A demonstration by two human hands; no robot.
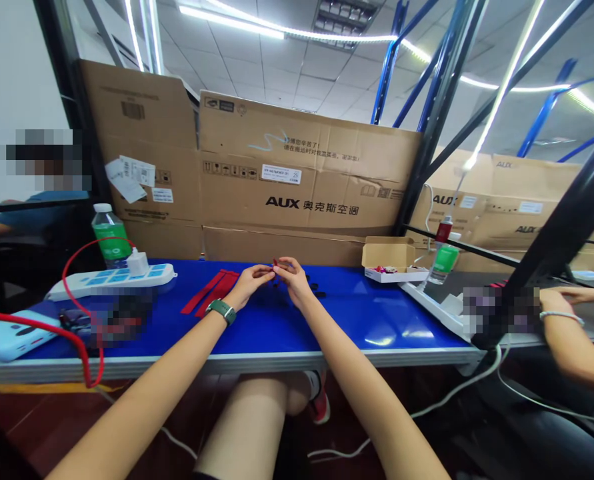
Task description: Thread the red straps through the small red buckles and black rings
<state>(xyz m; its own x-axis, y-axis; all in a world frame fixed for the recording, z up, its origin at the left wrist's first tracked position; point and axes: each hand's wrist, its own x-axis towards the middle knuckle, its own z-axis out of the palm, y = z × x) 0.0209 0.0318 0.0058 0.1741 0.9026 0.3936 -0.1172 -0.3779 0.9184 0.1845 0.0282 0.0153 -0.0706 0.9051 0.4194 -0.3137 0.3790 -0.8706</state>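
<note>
your left hand (249,285) and right hand (293,279) meet over the blue bench (377,320), both grips seemingly closed on a small red piece (275,263), too tiny to identify.

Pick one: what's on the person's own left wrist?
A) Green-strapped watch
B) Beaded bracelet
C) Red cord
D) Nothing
A. A watch with a green strap sits on the wrist behind the left hand, while the wrist behind the right hand is bare.
</note>
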